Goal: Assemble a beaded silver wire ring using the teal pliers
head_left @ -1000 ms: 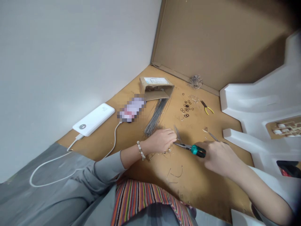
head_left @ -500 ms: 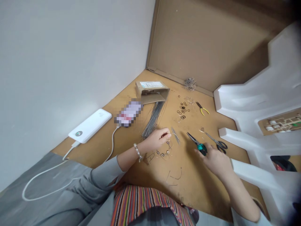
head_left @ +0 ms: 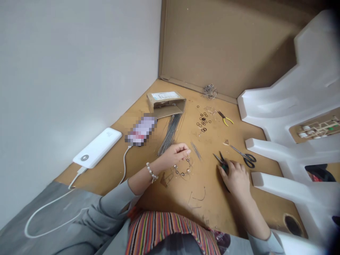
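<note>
The left hand (head_left: 179,153) is closed at the thumb and fingertips, pinching the upper part of a beaded wire ring (head_left: 182,174); the rest of the ring hangs below the fingers, near the table (head_left: 172,198). The right hand (head_left: 237,179) curves palm-down over the handles of the green-handled pliers (head_left: 224,165); how firmly it grips cannot be told. The plier jaws stand apart, pointing away from the person.

The ring is thin wire carrying rounded, shiny beads. Beyond the left hand, straight grey metal wires (head_left: 170,134) extend in a bundle from an open cardboard box (head_left: 168,102). Small dark rings (head_left: 203,119) lie in a loose cluster. Scissors (head_left: 240,154) with black loop handles lie just beyond the right hand.

White moulded blocks (head_left: 255,108) border the right edge; a brown panel (head_left: 212,46) closes the far edge. Tabletop separates the beaded ring from the pliers.
</note>
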Demonstrator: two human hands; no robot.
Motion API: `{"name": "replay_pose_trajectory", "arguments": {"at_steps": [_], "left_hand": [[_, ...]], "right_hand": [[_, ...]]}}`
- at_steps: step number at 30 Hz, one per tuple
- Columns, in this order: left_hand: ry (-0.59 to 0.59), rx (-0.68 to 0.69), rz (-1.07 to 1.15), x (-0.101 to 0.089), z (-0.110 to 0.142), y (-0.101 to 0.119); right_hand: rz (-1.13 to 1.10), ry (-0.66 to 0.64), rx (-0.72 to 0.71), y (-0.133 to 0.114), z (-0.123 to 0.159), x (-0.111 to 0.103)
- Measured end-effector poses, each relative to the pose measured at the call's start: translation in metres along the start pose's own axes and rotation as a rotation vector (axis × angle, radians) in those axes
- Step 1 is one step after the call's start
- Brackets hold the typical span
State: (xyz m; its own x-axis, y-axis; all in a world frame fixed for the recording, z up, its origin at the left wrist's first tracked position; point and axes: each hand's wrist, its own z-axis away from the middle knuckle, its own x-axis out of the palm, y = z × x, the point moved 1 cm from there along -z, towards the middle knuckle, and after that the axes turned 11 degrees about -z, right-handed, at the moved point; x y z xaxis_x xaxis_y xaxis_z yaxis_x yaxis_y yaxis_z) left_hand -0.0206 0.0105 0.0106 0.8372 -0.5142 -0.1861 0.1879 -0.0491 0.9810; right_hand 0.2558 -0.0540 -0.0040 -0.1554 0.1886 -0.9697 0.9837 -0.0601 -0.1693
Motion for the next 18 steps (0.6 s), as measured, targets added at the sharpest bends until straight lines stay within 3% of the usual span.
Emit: {"name": "replay_pose_trajectory", "arguments": {"at_steps": [3, 6, 10, 13, 16, 18], "left_hand": [[0.010, 0.067, -0.206, 0.003, 0.000, -0.003], [0.013, 0.126, -0.390, 0.007, 0.001, -0.005], [0.053, 0.191, -0.538, 0.012, 0.002, -0.006], [0.058, 0.206, -0.538, 0.013, 0.001, -0.006], [0.076, 0.159, -0.398, 0.005, -0.003, -0.008], [0.201, 0.074, -0.261, -0.006, -0.006, -0.009]], "right_hand": [[-0.477, -0.002, -0.008, -0.018, -0.008, -0.011], [-0.925, -0.261, 0.041, -0.049, -0.017, -0.017], [-1.173, -0.533, 0.059, -0.080, -0.027, -0.013], [-1.270, -0.574, 0.092, -0.087, -0.031, -0.005], [-1.367, -0.534, 0.175, -0.080, -0.034, 0.003], [-1.435, -0.464, 0.246, -0.072, -0.036, 0.006]]}}
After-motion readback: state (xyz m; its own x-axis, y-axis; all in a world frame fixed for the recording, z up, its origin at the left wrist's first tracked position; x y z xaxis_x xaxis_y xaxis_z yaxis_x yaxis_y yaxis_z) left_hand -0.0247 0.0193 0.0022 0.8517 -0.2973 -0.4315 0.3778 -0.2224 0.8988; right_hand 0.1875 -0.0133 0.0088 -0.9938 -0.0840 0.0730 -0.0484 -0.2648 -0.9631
